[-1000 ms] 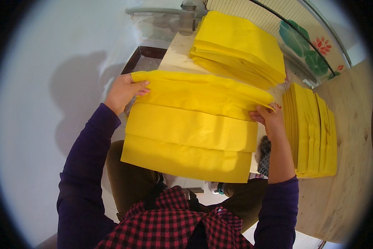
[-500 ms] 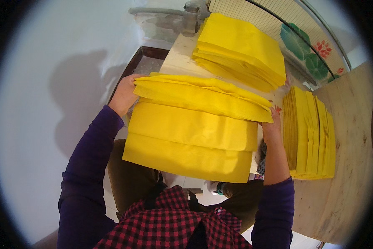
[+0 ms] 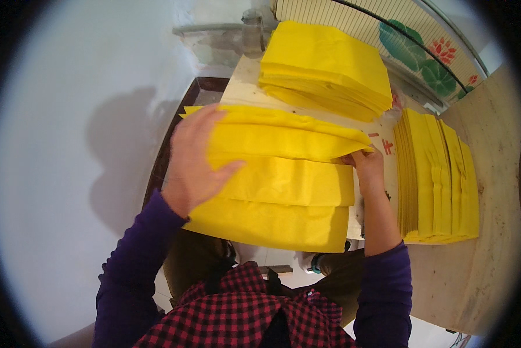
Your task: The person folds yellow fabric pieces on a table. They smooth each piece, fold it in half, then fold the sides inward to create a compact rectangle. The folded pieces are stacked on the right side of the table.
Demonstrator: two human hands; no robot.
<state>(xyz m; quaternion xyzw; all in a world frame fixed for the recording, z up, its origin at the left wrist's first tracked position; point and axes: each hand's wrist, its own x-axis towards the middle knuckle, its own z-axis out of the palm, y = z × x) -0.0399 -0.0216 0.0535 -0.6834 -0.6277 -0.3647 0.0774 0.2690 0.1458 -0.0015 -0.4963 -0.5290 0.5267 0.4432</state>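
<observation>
The bare left hand (image 3: 196, 159) is blurring and is covering the left part of the wide yellow fabric piece with layered folds (image 3: 283, 180). Its fingers and thumb are spreading apart; how firmly it is pressing cannot be told. The bare right hand (image 3: 369, 168) is pinching the right end of the uppermost fold, its fingertips partly hiding under the cloth. The fabric piece is lying in front of the person's torso, between the hands, and is concealing whatever is supporting it.

A dark-brown-rimmed container (image 3: 211, 84) is showing only in part behind the left hand and fabric; its contents are remaining indistinct. Both purple sleeves (image 3: 382, 293) are running out at the lower edge.

Beyond the fabric, a thick yellow fabric stack (image 3: 330, 52) is occupying the pale wooden table (image 3: 246, 81). A transparent jar (image 3: 252, 35) is standing just beside it, faint against the wall. A second stack of folded yellow fabric (image 3: 437, 180) is sitting right of the right hand, closing off that side. Red marks (image 3: 387, 145) are showing between.
</observation>
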